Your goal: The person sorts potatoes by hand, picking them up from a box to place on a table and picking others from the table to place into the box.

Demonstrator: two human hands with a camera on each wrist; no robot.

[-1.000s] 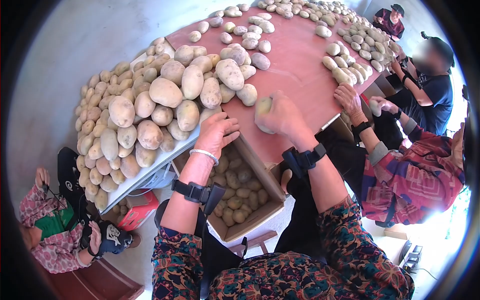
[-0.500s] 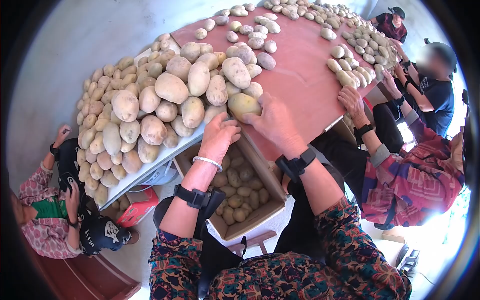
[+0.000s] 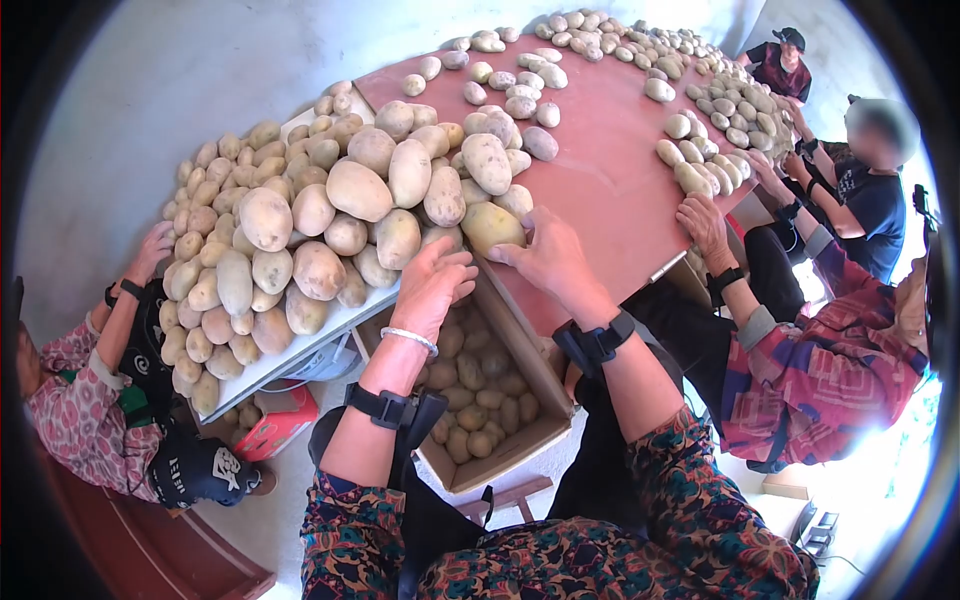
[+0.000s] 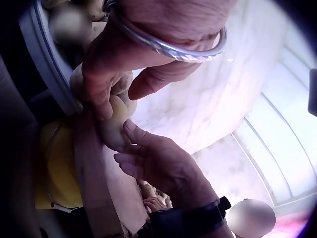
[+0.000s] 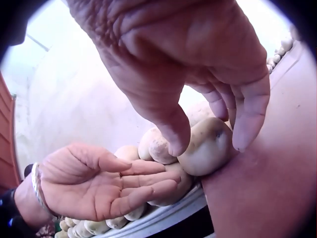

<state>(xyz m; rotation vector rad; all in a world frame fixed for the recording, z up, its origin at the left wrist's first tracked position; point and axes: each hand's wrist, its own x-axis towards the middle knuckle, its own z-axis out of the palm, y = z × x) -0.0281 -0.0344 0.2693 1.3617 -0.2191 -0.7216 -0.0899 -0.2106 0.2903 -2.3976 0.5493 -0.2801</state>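
At the front right edge of the potato pile lies a yellowish potato [image 3: 492, 229], also visible in the left wrist view [image 4: 115, 130]. My right hand [image 3: 560, 262] has its thumb and fingers around this potato [image 5: 202, 148], the thumb against one side. Just left of it, my left hand [image 3: 430, 292] hovers by the pale table edge, above the back of the cardboard box. In the right wrist view the left hand [image 5: 101, 186] shows its palm, fingers loosely extended and holding nothing.
Potatoes fill much of the cardboard box [image 3: 520, 445] below my hands. A large pile [image 3: 265, 220] covers the left side; smaller groups lie on the red tabletop [image 3: 600, 150]. One person [image 3: 90, 400] reaches in from the left, others [image 3: 820, 350] sit along the right.
My right hand has brought the yellowish potato leftward from over the red tabletop to the pile's edge. My left hand has barely moved. The person at left has raised a hand to the pile.
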